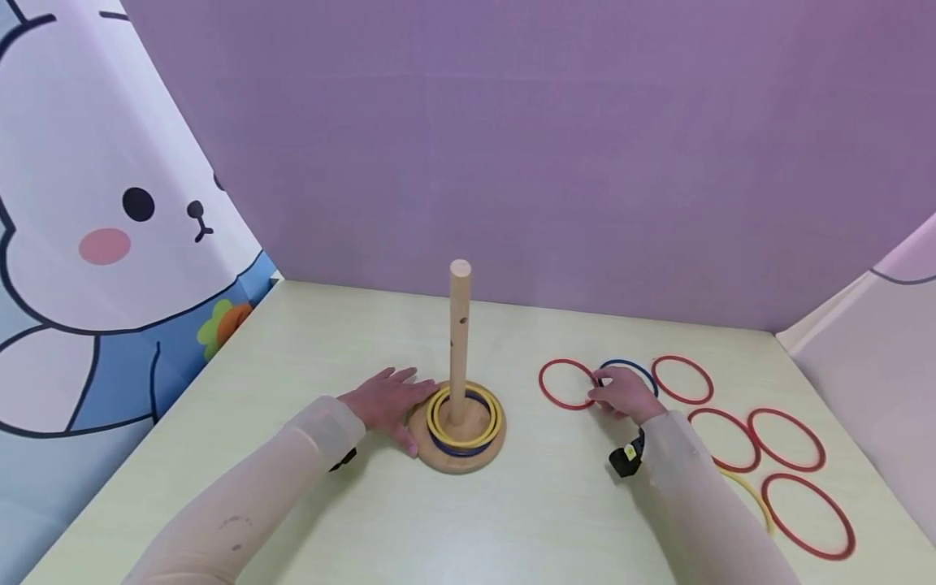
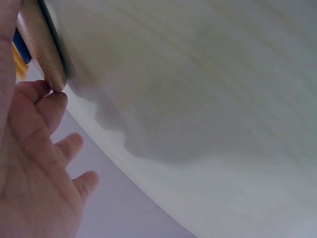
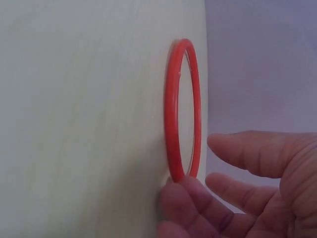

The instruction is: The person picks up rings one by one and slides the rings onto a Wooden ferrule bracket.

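A wooden peg (image 1: pixel 459 341) rises from a round wooden base (image 1: pixel 419 435), with yellow rings (image 1: pixel 498 422) and a blue ring (image 1: pixel 439 445) around its foot. My left hand (image 1: pixel 387 402) rests beside it, fingers spread, with fingertips against the base's left edge. In the left wrist view, fingertips (image 2: pixel 57 101) touch the rim of the base. Over on the right, my right hand (image 1: pixel 625 392) pinches the right edge of a red ring (image 1: pixel 543 388). The right wrist view shows this red ring (image 3: pixel 171 114) with curled fingertips at its near end, which they partly hide.
Behind my right hand lies another blue ring (image 1: pixel 629 362), partly covered. Several more red rings (image 1: pixel 810 552) and a yellow ring (image 1: pixel 760 504), partly under my right sleeve, lie at the right of the table (image 1: pixel 541 520). A purple cloth wall (image 1: pixel 512 162) stands behind.
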`<state>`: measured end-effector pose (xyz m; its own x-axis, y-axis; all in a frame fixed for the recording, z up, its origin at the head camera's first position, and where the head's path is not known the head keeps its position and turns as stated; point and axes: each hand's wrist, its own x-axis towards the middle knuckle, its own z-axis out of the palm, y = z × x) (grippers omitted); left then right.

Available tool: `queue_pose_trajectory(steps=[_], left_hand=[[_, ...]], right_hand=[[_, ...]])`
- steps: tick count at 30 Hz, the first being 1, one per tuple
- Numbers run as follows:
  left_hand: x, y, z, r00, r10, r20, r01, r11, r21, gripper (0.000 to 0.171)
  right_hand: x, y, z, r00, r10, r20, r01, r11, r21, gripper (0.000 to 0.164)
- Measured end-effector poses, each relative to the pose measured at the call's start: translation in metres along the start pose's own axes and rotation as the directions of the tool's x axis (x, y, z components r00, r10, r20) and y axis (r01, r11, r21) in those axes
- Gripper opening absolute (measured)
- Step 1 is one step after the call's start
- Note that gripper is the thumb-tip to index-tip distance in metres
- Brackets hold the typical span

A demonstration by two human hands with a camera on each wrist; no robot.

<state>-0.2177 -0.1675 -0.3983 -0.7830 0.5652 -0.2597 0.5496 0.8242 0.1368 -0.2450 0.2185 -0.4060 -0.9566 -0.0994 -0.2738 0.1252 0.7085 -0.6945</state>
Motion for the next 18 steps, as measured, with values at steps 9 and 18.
queue_pose_trajectory(steps=[9,18], left_hand=[[0.000,-0.002,0.001,1.000,0.008,0.000,-0.008,1.000,-0.005,0.106],[0.001,-0.002,0.001,1.000,0.005,0.005,-0.005,1.000,0.005,0.107]], right_hand=[[0.006,0.000,0.001,0.999,0.050,0.017,-0.050,0.999,-0.022,0.053],[0.011,-0.001,0.006,0.999,0.036,0.033,-0.033,0.997,-0.063,0.053]])
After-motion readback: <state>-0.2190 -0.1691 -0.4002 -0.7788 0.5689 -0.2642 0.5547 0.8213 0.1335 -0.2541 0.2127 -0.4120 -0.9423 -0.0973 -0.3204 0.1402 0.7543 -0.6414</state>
